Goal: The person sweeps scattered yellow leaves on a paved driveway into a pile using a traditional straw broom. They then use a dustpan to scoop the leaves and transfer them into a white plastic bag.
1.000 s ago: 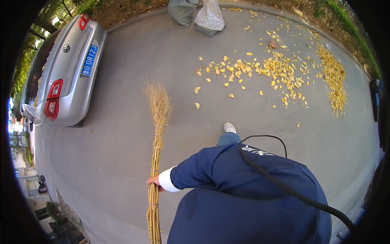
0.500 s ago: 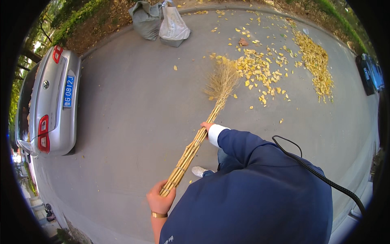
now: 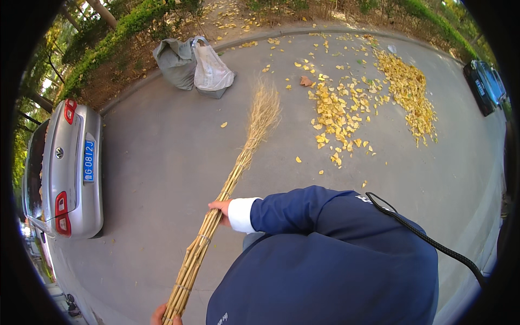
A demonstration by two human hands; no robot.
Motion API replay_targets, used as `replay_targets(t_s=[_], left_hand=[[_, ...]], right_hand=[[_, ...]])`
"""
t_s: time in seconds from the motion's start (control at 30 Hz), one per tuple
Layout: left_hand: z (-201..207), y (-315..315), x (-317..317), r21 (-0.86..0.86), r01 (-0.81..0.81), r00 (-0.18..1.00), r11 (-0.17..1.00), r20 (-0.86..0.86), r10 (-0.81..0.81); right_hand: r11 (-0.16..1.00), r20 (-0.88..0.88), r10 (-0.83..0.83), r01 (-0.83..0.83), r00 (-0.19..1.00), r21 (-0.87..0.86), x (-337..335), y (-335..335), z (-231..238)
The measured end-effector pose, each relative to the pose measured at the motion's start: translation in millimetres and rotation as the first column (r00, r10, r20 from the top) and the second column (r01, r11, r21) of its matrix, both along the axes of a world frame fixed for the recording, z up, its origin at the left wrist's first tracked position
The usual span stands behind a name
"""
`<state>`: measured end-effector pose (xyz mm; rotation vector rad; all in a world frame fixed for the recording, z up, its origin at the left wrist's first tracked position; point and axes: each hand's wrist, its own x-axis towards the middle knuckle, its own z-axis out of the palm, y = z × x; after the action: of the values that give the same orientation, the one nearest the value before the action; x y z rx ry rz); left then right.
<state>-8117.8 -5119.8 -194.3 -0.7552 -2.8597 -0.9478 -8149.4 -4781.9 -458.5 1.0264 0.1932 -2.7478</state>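
Observation:
A long bamboo-twig broom point(image 3: 238, 167) stretches diagonally from the lower left up to the middle of the head view. Its splayed, pale bristles are left of the loose yellow leaves point(image 3: 337, 111), apart from them and blurred at the tips. My right hand point(image 3: 221, 209), in a white cuff and navy sleeve, is wrapped round the middle of the bundled handle. At the lower edge, my left hand point(image 3: 160, 315) closes on the handle's end; most of that hand is cut off by the picture's edge.
A larger leaf heap point(image 3: 410, 92) lies farther right. Beyond the broom, a grey-green sack point(image 3: 176, 64) and a white bag point(image 3: 212, 71) stand near the kerb. A silver car point(image 3: 81, 189) is parked at left, a dark car point(image 3: 483, 89) at far right. A black cord point(image 3: 433, 238) crosses my shoulder.
The broom's bristles have swung left, off the edge of the loose leaves. Both my hands have shifted left and lower in the picture, still on the handle. The view has also shifted.

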Motion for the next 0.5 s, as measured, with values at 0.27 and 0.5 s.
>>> replay_targets(t_s=[0.27,0.5], left_hand=[[47.7,98.9,-22.3,-0.363,-0.192,0.972,0.912,-0.2,0.125],[-31.3,185.4,-193.1,-0.156,0.16,0.976,0.975,0.172,-0.132]], right_hand=[[0.932,-0.018,0.359,-0.357,0.933,0.054,-138.1,-37.0,-26.2],[0.993,0.152,0.036,-0.053,0.988,0.108,-158.6,136.0,-104.7]])
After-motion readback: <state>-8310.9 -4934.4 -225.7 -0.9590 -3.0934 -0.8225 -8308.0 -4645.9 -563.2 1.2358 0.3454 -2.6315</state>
